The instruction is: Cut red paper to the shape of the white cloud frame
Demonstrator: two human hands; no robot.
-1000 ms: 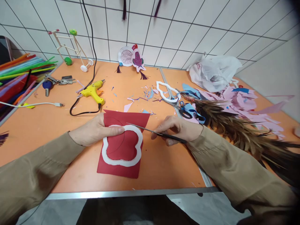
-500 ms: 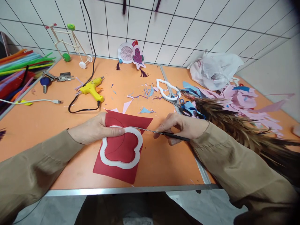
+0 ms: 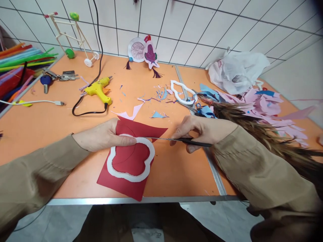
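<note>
My left hand [image 3: 106, 136] pinches the upper left of a sheet of red paper [image 3: 128, 159], thumb on top. On that sheet lies a white wavy-edged frame [image 3: 148, 164], also under my thumb. A thin curved line is drawn across the red paper. In my right hand [image 3: 193, 132] is a pair of scissors [image 3: 188, 141] with black handles. Their thin blades point left and meet the paper along the upper edge of the white frame. A strip of red paper stands apart above the blades on the right side.
Behind my hands lie a yellow glue gun [image 3: 99, 90] with a black cord, paper scraps [image 3: 158, 115] and another white frame [image 3: 185, 97]. At right are brown feathers [image 3: 242, 121], pink paper [image 3: 267, 106] and a plastic bag [image 3: 234, 72]. Keys [image 3: 60, 75] lie left.
The scissors and my right hand have shifted slightly right. The red paper's lower left corner has swung a little outward. The whole view has tilted slightly.
</note>
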